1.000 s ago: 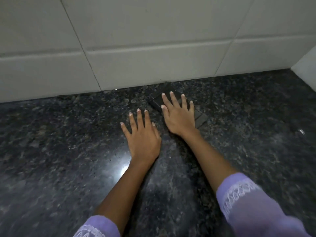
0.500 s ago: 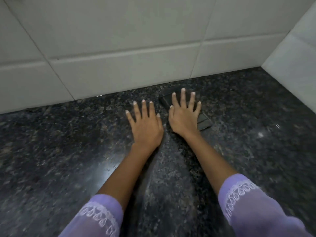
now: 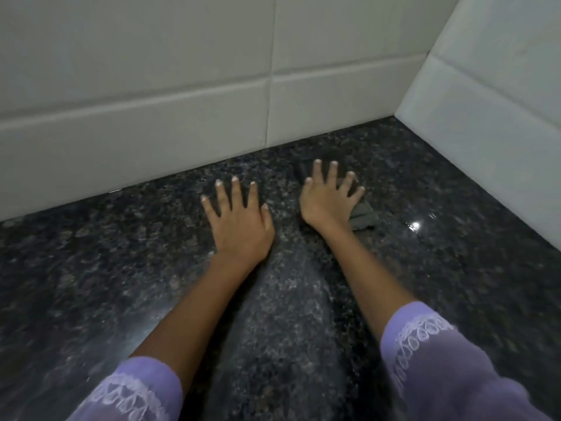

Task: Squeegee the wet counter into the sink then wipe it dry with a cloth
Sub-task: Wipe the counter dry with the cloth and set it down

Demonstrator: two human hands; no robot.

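Dark speckled granite counter [image 3: 121,284] is seen from above, meeting a white tiled back wall [image 3: 151,86] and a white tiled side wall [image 3: 501,101] at the corner on the right.

Right hand [image 3: 329,200] is laid palm-down on a dark grey cloth [image 3: 364,218], close to the back wall and a little way in from the corner. Fingers [image 3: 315,173] are spread wide and flat; nothing is pinched. The cloth is mostly covered by the hand: one folded corner is seen sticking out at the wrist side, and a darker patch is seen under the fingertips, probably the rest of the cloth, though it is hard to separate from the stone in the blur.

Left hand [image 3: 239,226] is placed flat on the bare counter just beside the right hand, not touching it and not on the cloth. Its fingers are also splayed, the thumb angled toward the right hand.

Both forearms are bare; lilac sleeves [image 3: 440,360] with white lace trim are pushed up toward the elbows.

A small bright glint [image 3: 415,225] is seen on the counter to the right of the cloth. A paler streak [image 3: 291,299] is seen on the stone between the forearms.
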